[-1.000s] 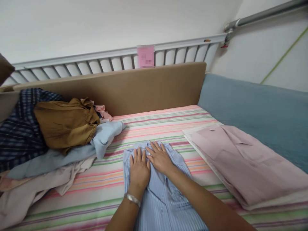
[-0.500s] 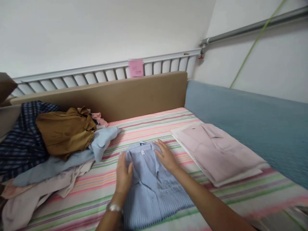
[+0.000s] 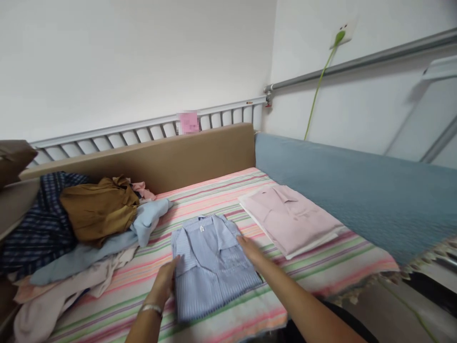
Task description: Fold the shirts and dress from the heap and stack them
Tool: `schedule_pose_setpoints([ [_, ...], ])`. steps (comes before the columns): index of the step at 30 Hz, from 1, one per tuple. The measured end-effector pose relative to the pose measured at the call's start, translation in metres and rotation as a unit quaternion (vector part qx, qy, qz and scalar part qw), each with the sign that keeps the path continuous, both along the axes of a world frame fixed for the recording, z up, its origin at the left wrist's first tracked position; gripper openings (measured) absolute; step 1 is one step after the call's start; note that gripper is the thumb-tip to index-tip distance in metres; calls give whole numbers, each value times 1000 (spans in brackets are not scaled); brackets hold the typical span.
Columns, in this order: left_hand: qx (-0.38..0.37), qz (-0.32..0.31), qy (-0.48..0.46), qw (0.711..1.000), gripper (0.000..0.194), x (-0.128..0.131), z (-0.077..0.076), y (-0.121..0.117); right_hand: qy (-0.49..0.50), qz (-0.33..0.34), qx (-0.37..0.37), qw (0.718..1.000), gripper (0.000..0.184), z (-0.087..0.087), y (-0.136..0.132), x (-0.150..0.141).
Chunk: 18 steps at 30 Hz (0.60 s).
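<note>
Shifted down from the collar (image 3: 226, 232) of the shirt (image 3: 210, 293), where they are seen lying flat one second earlier, the left hand (image 3: 164, 280) and the right hand (image 3: 250, 249) are now placed at its two side edges. More of the right-hand wall is also brought into view, with a green plug (image 3: 339, 38) set in a socket (image 3: 349, 32).

The shirt, blue and striped, is laid folded on the striped sheet (image 3: 203, 200), between the hands, with its collar turned away from the wearer. Its left edge is met by the left hand, on whose wrist a bracelet (image 3: 150, 308) is worn; its right edge is met by the right fingertips. Whether cloth is pinched by either hand cannot be told.

To the right, a pink shirt (image 3: 293, 221) is laid folded over a white cloth (image 3: 246, 203), just beside the blue panel (image 3: 342, 181). To the left, a brown garment (image 3: 102, 209) is heaped with a plaid cloth (image 3: 46, 226) and a light blue garment (image 3: 152, 216).
</note>
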State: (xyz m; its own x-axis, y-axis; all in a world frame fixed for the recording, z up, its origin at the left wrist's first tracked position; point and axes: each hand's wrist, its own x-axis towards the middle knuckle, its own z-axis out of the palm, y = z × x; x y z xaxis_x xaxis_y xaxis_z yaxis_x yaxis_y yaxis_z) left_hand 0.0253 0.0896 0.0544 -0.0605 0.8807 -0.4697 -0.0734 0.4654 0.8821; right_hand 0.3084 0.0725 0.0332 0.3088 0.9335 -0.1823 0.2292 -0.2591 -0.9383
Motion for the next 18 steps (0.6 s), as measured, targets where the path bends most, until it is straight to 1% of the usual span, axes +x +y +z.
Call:
schedule_pose_setpoints([
  [3, -6, -37, -82, 996, 35, 5, -7, 5, -27, 1, 13, 1000, 39, -1, 13, -10],
  [5, 2, -48, -106, 993, 41, 5, -17, 5, -59, 7, 17, 998, 42, -6, 15, -15],
  [8, 32, -34, -85, 995, 41, 4, -29, 6, -99, 11, 20, 995, 46, -15, 14, -22],
  [10, 55, -6, -52, 997, 36, 7, -33, 7, -88, 11, 20, 996, 47, -18, 13, -25],
  [12, 68, 12, -24, 997, 31, 11, -30, 7, -70, 15, 22, 997, 47, -18, 11, -28],
  [14, 74, 19, -1, 997, 27, 17, -22, 4, -30, 23, 37, 999, 46, -14, 7, -29],
  [16, 70, 23, 26, 997, 26, 22, -11, -1, 46, 29, 59, 997, 45, -6, 0, -29],
  [18, 60, 19, 56, 996, 26, 24, -2, -7, 138, 30, 70, 988, 43, 5, -11, -25],
])
